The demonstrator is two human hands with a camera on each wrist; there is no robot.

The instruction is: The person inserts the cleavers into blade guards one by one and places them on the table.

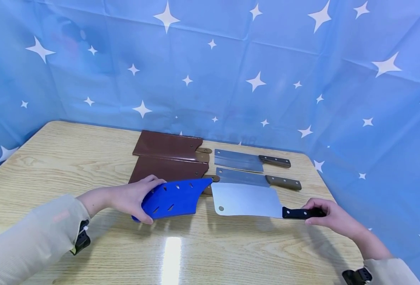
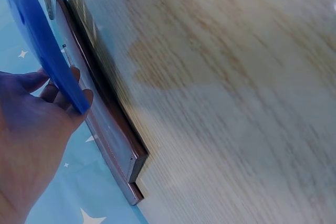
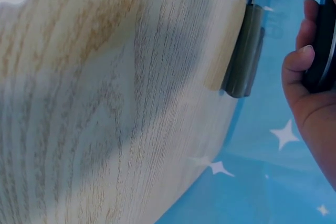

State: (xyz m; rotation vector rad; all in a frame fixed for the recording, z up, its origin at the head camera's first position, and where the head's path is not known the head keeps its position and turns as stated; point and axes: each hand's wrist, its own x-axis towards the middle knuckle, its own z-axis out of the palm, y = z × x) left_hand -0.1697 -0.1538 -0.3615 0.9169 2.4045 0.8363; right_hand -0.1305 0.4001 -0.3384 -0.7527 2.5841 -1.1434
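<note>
In the head view my left hand (image 1: 135, 198) grips a blue slotted blade sheath (image 1: 181, 198) by its left end, thumb along the lower edge and fingers over the top. Its notched mouth faces right. My right hand (image 1: 332, 215) holds a cleaver by its black handle (image 1: 297, 213), with the broad blade (image 1: 247, 200) pointing left. The blade's tip edge lies close to the sheath's mouth. The left wrist view shows the blue sheath (image 2: 47, 45) edge-on between thumb and fingers, above the table. At the right wrist view's edge, fingers wrap the black handle (image 3: 321, 51).
Two brown leather sheaths (image 1: 170, 146) with snap straps lie at the back of the wooden table (image 1: 88, 158). To their right are a cleaver with a dark wooden handle (image 1: 275, 161) and another with a brown handle (image 1: 284, 182). A blue starred cloth (image 1: 210, 59) hangs behind.
</note>
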